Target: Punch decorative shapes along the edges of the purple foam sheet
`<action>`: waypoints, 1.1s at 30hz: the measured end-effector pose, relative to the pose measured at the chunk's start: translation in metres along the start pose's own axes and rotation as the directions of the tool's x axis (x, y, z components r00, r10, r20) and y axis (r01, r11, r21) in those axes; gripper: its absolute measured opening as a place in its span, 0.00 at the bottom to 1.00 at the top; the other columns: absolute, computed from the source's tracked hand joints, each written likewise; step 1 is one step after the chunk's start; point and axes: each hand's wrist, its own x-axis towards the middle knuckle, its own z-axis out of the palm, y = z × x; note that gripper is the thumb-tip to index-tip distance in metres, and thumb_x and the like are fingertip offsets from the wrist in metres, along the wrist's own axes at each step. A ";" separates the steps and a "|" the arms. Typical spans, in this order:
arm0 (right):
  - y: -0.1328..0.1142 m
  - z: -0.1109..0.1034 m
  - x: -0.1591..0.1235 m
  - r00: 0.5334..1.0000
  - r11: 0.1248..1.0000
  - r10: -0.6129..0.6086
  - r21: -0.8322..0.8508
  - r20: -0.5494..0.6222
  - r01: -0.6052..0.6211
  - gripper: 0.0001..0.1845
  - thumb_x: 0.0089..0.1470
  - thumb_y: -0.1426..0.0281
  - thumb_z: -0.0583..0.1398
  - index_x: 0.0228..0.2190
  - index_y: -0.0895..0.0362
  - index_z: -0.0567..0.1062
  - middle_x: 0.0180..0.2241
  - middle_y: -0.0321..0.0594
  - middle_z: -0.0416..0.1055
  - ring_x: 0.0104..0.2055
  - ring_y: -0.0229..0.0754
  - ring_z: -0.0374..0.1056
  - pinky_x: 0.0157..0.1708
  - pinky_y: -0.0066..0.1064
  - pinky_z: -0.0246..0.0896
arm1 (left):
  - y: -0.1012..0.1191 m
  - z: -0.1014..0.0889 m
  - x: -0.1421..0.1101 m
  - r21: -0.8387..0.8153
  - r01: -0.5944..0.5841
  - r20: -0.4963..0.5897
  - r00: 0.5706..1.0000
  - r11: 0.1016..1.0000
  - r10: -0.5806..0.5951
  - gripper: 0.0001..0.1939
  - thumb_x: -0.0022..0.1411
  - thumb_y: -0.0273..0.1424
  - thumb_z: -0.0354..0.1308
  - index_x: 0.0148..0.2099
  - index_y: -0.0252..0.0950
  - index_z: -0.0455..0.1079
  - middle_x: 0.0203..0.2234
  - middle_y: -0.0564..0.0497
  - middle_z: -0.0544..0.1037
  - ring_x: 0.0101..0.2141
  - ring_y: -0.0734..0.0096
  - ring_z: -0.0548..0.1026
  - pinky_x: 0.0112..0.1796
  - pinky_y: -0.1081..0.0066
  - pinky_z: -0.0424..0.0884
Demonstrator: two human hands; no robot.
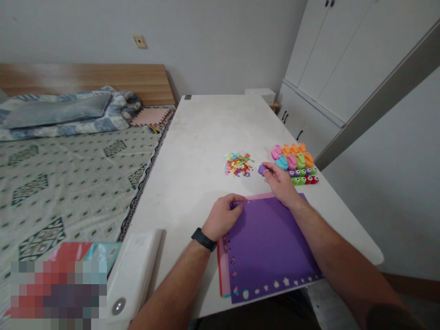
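Observation:
My left hand (pixel 225 214) pinches the far left corner of a purple paper sheet (pixel 271 243). Small shapes are punched along the sheet's left, near and far edges. Pink and red sheets (pixel 224 270) show from beneath it on the left. Above the table, past the sheet's far edge, my right hand (pixel 279 182) is closed on a small purple craft punch (pixel 262 170), its body partly hidden by the fingers. Just left of the punch lies a pile of colourful paper cut-outs (pixel 238 164). Several more craft punches (pixel 300 161) stand in rows beyond and right of my right hand.
The white table (pixel 202 133) reaches toward the wall. A long white device (pixel 135 270) lies along its near left edge. A white box (pixel 260 95) stands at the far end. A bed (pixel 79 183) is on the left, cabinets (pixel 309 91) on the right.

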 end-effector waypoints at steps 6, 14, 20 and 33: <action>0.002 0.000 0.000 1.000 1.000 0.001 0.001 0.007 -0.001 0.25 0.63 0.54 0.58 0.56 0.52 0.74 0.50 0.46 0.77 0.48 0.49 0.73 0.49 0.44 0.71 | 0.001 0.000 0.000 0.002 0.005 0.000 1.000 1.000 -0.005 0.16 0.63 0.34 0.58 0.50 0.37 0.79 0.42 0.48 0.84 0.39 0.64 0.80 0.40 0.69 0.74; -0.001 0.000 0.001 1.000 1.000 -0.014 0.001 -0.001 0.014 0.24 0.63 0.54 0.58 0.55 0.52 0.75 0.49 0.45 0.78 0.48 0.48 0.73 0.51 0.45 0.70 | -0.002 0.001 0.001 0.000 0.000 0.005 1.000 1.000 0.000 0.16 0.63 0.34 0.57 0.50 0.38 0.79 0.42 0.49 0.84 0.40 0.64 0.80 0.41 0.68 0.73; -0.003 -0.001 0.001 1.000 1.000 -0.019 -0.017 -0.004 0.019 0.23 0.63 0.55 0.58 0.55 0.52 0.75 0.50 0.45 0.77 0.48 0.48 0.72 0.52 0.45 0.69 | 0.000 0.000 0.001 -0.003 0.016 0.009 1.000 1.000 -0.016 0.16 0.63 0.34 0.57 0.51 0.38 0.79 0.42 0.49 0.84 0.38 0.65 0.80 0.40 0.68 0.73; -0.003 -0.001 0.000 1.000 1.000 0.006 0.002 0.006 -0.006 0.24 0.63 0.54 0.59 0.55 0.52 0.74 0.51 0.46 0.77 0.49 0.48 0.72 0.50 0.44 0.71 | -0.001 0.000 0.001 -0.004 -0.002 0.006 1.000 1.000 0.002 0.17 0.63 0.35 0.57 0.51 0.38 0.79 0.43 0.48 0.84 0.39 0.65 0.80 0.40 0.69 0.74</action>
